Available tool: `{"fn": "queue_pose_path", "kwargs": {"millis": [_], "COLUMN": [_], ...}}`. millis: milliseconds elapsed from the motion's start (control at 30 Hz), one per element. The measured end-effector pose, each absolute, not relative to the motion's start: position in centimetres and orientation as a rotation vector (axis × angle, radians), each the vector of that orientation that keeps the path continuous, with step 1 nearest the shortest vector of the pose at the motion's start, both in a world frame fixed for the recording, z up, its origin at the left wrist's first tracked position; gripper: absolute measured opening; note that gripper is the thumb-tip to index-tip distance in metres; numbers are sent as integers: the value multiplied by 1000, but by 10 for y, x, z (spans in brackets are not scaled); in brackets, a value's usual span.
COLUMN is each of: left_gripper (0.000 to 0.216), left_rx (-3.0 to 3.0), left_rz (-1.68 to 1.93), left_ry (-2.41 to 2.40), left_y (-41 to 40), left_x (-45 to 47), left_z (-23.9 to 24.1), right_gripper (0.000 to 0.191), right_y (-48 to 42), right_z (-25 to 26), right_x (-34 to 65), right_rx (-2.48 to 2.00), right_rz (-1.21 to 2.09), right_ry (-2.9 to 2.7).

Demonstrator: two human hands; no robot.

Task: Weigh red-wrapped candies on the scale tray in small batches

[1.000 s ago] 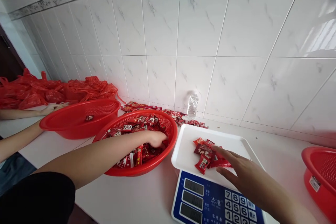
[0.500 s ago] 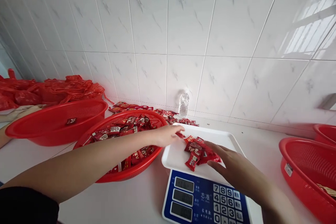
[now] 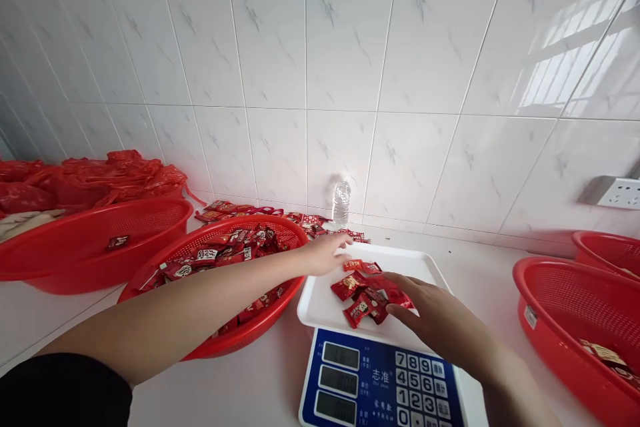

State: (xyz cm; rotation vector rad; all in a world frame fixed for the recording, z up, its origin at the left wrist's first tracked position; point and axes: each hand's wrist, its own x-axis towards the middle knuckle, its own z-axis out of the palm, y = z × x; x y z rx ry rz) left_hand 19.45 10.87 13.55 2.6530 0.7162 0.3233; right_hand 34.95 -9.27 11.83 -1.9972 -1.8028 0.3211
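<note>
My left hand (image 3: 325,252) reaches over the rim of the white tray (image 3: 320,303) on the blue scale (image 3: 380,387), fingers loosely spread, close to a red candy packet (image 3: 353,265). My right hand (image 3: 430,310) lies flat and open over the small pile of red candy packets (image 3: 367,293) on the tray, fingertips touching them. Just left of the tray stands a red basket (image 3: 250,333) holding several more red packets.
A second red basket (image 3: 95,240) with one packet stands further left, in front of red plastic bags (image 3: 90,177). Two red baskets (image 3: 575,320) are at the right. A water bottle (image 3: 341,203) and loose packets lie by the tiled wall, which has a socket (image 3: 617,192).
My left hand left the packet-filled basket and moved right onto the tray's near-left corner, where red packets now lie by its fingers. My view panned right; the other person's arms at left are gone.
</note>
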Motion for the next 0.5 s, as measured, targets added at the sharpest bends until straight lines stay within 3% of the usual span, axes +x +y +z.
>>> {"fn": "queue_pose_path", "kwargs": {"millis": [167, 333, 500], "left_gripper": [21, 15, 36], "left_rx": [2631, 2620, 2646], "left_rz": [430, 116, -130], "left_ry": [1142, 1309, 1202], "left_y": [161, 184, 185], "left_x": [170, 128, 107], "left_z": [130, 109, 93], "right_gripper": [43, 44, 44], "right_y": [-94, -93, -91], "right_z": [110, 104, 105], "right_x": [353, 355, 354], "right_rx": [-1980, -2011, -1991], "right_rz": [321, 315, 320], "right_ry": [-1829, -1814, -1834]}}
